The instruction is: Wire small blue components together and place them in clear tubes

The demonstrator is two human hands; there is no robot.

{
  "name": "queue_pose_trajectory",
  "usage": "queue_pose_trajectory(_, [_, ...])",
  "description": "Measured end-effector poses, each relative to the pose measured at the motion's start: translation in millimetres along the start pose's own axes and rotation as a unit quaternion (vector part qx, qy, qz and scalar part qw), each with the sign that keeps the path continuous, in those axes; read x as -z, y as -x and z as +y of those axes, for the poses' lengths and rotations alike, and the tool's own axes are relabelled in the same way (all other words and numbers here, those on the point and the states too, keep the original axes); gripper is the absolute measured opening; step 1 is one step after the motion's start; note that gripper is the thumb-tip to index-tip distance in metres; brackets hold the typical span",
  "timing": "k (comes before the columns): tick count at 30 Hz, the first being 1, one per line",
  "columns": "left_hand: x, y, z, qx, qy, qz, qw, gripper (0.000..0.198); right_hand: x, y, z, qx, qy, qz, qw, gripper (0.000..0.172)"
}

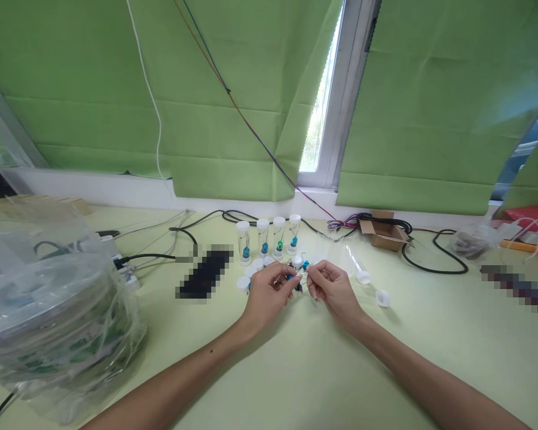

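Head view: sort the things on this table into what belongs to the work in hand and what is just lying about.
In hand: left hand and right hand, both pinching the blue wired part; four capped tubes standing behind; loose white caps; empty tube on its side.
Lying about: cardboard box; black cables; plastic-wrapped bundle; small plastic bag.

Left hand (268, 292) and right hand (334, 286) pinch a small blue wired component (291, 276) before four vials (269, 239).
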State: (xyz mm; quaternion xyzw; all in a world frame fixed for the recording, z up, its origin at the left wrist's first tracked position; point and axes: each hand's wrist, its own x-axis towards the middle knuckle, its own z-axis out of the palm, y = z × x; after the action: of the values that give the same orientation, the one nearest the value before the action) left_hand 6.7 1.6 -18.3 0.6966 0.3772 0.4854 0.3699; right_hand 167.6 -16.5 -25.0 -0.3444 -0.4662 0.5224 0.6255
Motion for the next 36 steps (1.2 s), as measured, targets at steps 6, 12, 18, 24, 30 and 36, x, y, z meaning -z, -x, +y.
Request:
queue_pose_trajectory(6, [1.1,0.6,-0.8,-0.031,-0.049,0.003,0.998,0.016,-0.6,1.9,-0.9,0.001,0.054,-0.003,0.999,0.037])
queue_pose_trajectory(12, [1.6,1.4,-2.3,-0.050,-0.066,0.001,0.997,0.017,-1.0,3.2,-1.6,-0.010,0.083,0.001,0.996,0.038])
queue_pose_trajectory(18, [0.7,-0.2,0.5,0.006,-0.003,0.004,1.000,0.017,-2.0,3.5,0.4,0.018,0.093,0.003,0.995,0.033])
queue_pose_trajectory(24, [0.7,-4.2,3.5,0.081,0.098,0.007,0.992,0.025,-2.2,2.3,-0.8,0.054,0.045,-0.017,0.997,0.025])
queue_pose_trajectory(30, [1.7,-5.6,2.8,0.095,0.129,-0.002,0.987,0.027,-0.3,1.0,-0.7,0.006,-0.034,-0.051,0.998,0.022])
queue_pose_trajectory(36, [-0.9,-4.0,0.3,0.097,0.116,-0.008,0.988,0.026,1.7,-0.5,-0.2,-0.027,-0.056,-0.054,0.997,0.023])
